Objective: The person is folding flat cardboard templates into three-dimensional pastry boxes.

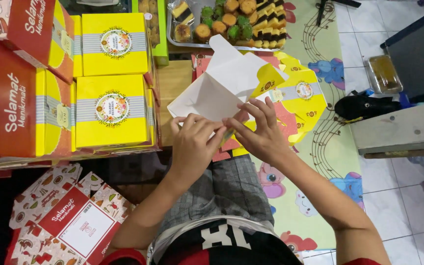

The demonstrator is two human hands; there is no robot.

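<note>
My left hand (pixel 195 140) and my right hand (pixel 260 130) both grip a flat cardboard box blank (pixel 226 83), white on the inside and yellow on the outside, held over my lap. The fingers of both hands pinch its lower edge where a flap is bent. More yellow and red flat blanks (pixel 303 98) lie just beyond it on the mat.
Folded yellow boxes (pixel 111 110) are stacked at the left beside red and yellow ones (pixel 20 98). A tray of small cakes (pixel 226 22) stands at the top. Patterned flat box sheets (pixel 69 221) lie at the lower left. A colourful play mat (pixel 320 157) covers the tiled floor.
</note>
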